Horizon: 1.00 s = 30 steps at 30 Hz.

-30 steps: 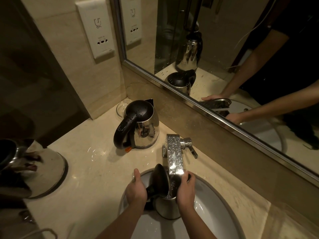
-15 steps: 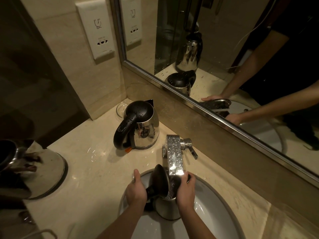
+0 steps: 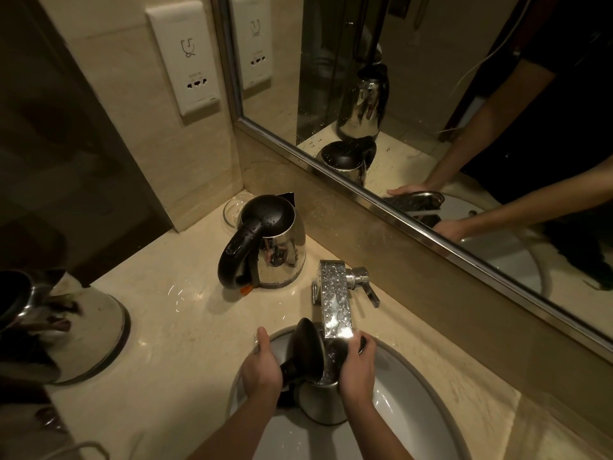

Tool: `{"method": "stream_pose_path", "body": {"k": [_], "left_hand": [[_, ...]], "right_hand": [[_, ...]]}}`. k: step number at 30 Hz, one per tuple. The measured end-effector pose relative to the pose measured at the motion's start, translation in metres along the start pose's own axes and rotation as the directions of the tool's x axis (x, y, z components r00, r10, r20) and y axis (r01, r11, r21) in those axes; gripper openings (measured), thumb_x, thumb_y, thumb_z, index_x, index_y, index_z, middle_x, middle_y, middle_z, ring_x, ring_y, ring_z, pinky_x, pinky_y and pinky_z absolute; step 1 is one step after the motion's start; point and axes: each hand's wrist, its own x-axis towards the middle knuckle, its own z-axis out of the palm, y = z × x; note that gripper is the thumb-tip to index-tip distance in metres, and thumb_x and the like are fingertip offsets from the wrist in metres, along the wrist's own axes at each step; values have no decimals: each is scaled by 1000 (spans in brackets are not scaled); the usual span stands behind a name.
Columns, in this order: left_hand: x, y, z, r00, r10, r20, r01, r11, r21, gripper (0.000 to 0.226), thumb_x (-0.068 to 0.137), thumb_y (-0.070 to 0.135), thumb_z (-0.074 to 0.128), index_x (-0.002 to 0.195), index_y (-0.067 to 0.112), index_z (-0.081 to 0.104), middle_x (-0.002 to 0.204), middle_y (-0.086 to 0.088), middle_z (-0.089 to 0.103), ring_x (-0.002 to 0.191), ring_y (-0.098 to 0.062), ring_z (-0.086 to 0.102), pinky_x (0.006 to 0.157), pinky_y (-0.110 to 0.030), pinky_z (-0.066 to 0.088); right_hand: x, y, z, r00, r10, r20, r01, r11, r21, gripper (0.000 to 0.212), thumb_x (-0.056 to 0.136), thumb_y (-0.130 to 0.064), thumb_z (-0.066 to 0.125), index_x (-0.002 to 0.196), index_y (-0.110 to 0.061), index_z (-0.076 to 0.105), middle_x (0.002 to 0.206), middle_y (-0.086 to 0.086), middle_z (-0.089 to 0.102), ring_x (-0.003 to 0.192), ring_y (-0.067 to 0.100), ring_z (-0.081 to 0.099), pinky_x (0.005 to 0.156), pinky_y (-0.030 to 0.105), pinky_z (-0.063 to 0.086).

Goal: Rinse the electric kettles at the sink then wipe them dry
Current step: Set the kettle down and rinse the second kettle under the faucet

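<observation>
Your left hand (image 3: 262, 370) grips the kettle (image 3: 323, 405) by its handle, right hand (image 3: 356, 371) clasps its body under the tap (image 3: 335, 303), lower centre: seemingly rinsing; next, swirl and empty it.

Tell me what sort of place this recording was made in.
Probably a hotel bathroom vanity: an oval sink with a chrome faucet, a wide framed mirror above the stone counter, and a wall shaver socket beside it.
</observation>
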Motion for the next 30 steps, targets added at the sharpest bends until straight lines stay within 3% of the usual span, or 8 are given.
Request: {"method": "stream_pose_path", "body": {"k": [7, 20, 25, 28, 30], "left_hand": [[1, -1, 1, 1000, -10, 3, 10, 1000, -14, 54, 100, 57, 25, 59, 23, 34, 59, 1, 38, 54, -12, 35, 53, -25, 27], [-3, 2, -1, 1000, -12, 6, 12, 1000, -20, 53, 101, 55, 26, 60, 23, 35, 59, 1, 35, 53, -11, 32, 51, -25, 25], [-4, 1, -2, 1000, 0, 17, 0, 1000, -15, 51, 101, 56, 24, 62, 26, 38, 62, 1, 40, 56, -10, 37, 71, -33, 34], [-4, 2, -2, 1000, -1, 12, 1, 1000, -24, 53, 101, 56, 25, 61, 24, 38, 61, 1, 39, 56, -11, 36, 60, -31, 33], [-4, 2, -2, 1000, -1, 12, 1, 1000, -29, 50, 101, 56, 25, 62, 26, 37, 62, 2, 39, 56, -10, 36, 62, -31, 33]], "right_hand": [[0, 1, -1, 1000, 0, 8, 0, 1000, 14, 37, 102, -48, 35, 129, -26, 47, 120, 1, 59, 110, 23, 57, 91, 39, 43], [1, 5, 1, 1000, -3, 5, 3, 1000, 11, 29, 100, -53, 35, 119, -34, 46, 117, 1, 63, 107, 22, 59, 97, 46, 46], [1, 3, 2, 1000, -11, 4, 11, 1000, 7, 24, 101, -50, 35, 117, -35, 45, 117, -1, 61, 107, 21, 58, 97, 46, 46], [2, 4, 2, 1000, -12, 1, 12, 1000, 6, 22, 100, -52, 35, 115, -38, 44, 117, 0, 61, 106, 21, 58, 98, 49, 46], [2, 5, 2, 1000, -8, 3, 8, 1000, 10, 26, 100, -52, 35, 117, -36, 46, 117, 0, 61, 107, 22, 59, 98, 49, 47]]}}
